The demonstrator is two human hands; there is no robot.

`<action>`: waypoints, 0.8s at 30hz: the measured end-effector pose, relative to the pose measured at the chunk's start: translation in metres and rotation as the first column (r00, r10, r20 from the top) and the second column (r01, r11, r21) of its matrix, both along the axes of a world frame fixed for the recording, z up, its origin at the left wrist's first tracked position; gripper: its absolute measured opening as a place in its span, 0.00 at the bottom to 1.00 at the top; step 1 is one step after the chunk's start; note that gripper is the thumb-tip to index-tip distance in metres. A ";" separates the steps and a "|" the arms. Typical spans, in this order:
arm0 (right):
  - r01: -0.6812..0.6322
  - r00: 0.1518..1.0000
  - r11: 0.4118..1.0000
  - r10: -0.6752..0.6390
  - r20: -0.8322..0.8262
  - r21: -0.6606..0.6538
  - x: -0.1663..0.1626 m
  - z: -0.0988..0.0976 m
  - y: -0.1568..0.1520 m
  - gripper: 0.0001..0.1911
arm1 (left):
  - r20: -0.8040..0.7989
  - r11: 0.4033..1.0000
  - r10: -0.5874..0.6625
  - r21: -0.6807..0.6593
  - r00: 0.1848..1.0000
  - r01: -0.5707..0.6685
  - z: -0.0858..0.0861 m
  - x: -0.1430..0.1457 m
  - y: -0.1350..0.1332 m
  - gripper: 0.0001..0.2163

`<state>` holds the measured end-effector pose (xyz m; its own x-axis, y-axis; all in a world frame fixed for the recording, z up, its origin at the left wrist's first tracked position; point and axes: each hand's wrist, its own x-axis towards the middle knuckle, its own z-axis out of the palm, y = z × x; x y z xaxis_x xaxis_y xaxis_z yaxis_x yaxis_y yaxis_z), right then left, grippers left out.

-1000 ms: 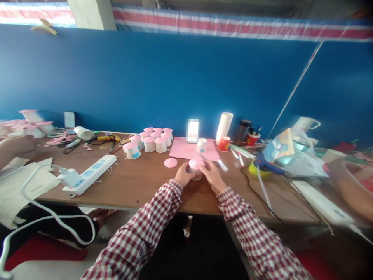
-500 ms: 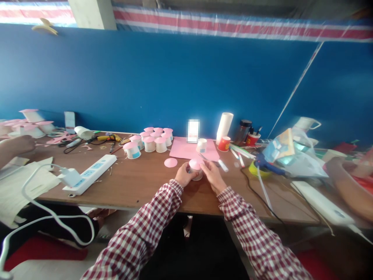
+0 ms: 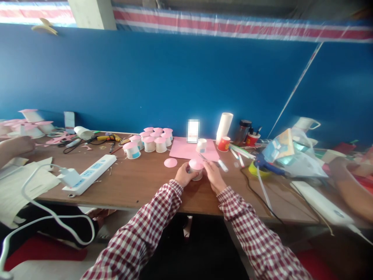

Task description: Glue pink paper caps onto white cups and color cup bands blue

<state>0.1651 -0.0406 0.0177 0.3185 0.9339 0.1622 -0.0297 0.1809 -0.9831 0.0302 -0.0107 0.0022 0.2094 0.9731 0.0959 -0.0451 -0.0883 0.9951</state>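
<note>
My left hand (image 3: pixel 184 175) is wrapped round a white paper cup (image 3: pixel 197 175) held upright just above the brown tabletop. A pink paper disc (image 3: pixel 196 163) covers the cup's top like a lid. Close to the right rim of this disc is my right hand (image 3: pixel 215 175), its fingers pinched round a slim, pen-like tool (image 3: pixel 201 156) that points up and left; its exact kind is too small to tell. A loose pink disc (image 3: pixel 170 162) lies left of the cup. Behind, another white cup (image 3: pixel 201 145) stands on a pink sheet (image 3: pixel 183 149).
Several disc-topped cups (image 3: pixel 149 144) stand at left. A white power strip (image 3: pixel 90 175) lies nearer. To the right are a stack of white cups (image 3: pixel 224 126), a red cup (image 3: pixel 224 144), markers (image 3: pixel 223 165) and a blue glue gun (image 3: pixel 266 165). Other people's arms (image 3: pixel 17 147) show at both sides.
My right hand has shifted slightly right, away from the disc's edge. My left hand and the cup have stayed in place.
</note>
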 end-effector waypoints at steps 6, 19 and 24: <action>-0.013 0.999 1.000 0.012 0.046 0.018 -0.001 0.001 -0.003 0.22 | 0.014 1.000 -0.008 0.000 1.000 0.008 -0.006 0.000 0.004 0.26; -0.068 0.993 0.998 0.067 0.101 0.013 -0.001 -0.008 0.003 0.27 | -0.062 0.998 -0.016 0.054 0.998 0.020 -0.012 -0.001 0.007 0.26; -0.070 0.992 0.997 0.068 0.108 0.021 -0.001 -0.005 0.001 0.28 | -0.055 0.998 -0.017 0.053 0.998 0.020 -0.007 0.000 0.004 0.26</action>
